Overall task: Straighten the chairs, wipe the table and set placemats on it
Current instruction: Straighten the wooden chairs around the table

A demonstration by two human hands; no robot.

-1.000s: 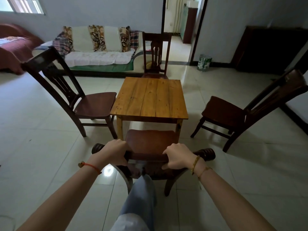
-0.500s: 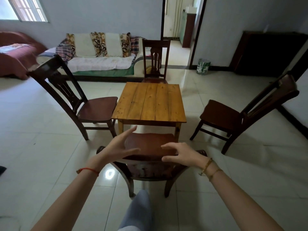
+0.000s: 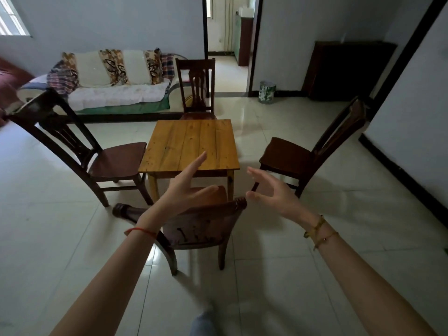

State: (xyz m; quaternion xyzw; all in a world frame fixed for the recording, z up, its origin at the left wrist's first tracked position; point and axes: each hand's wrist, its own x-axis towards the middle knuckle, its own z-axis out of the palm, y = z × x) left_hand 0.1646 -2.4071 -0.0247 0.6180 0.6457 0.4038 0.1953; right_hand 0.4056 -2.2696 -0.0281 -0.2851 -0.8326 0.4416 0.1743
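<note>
A small square wooden table [image 3: 191,144] stands mid-room with a bare top. Dark wooden chairs surround it. The near chair [image 3: 198,229] is tucked against the table's front edge, its backrest toward me. My left hand [image 3: 186,187] hovers open above that backrest, fingers spread, touching nothing. My right hand [image 3: 271,190] is open too, raised just right of the backrest's end. The left chair [image 3: 114,161] sits angled at the table's left side. The right chair [image 3: 298,156] stands apart from the table, turned askew. The far chair [image 3: 197,93] is pushed in at the back.
A sofa [image 3: 116,93] with patterned cushions lines the back wall. A green-and-white bucket [image 3: 266,92] sits by the open doorway [image 3: 228,44]. A dark cabinet [image 3: 346,69] stands at the back right. Glossy tiled floor [image 3: 291,263] surrounds the table.
Both hands have let go of the near chair's backrest and lifted off it with fingers spread. The view has swung to the right.
</note>
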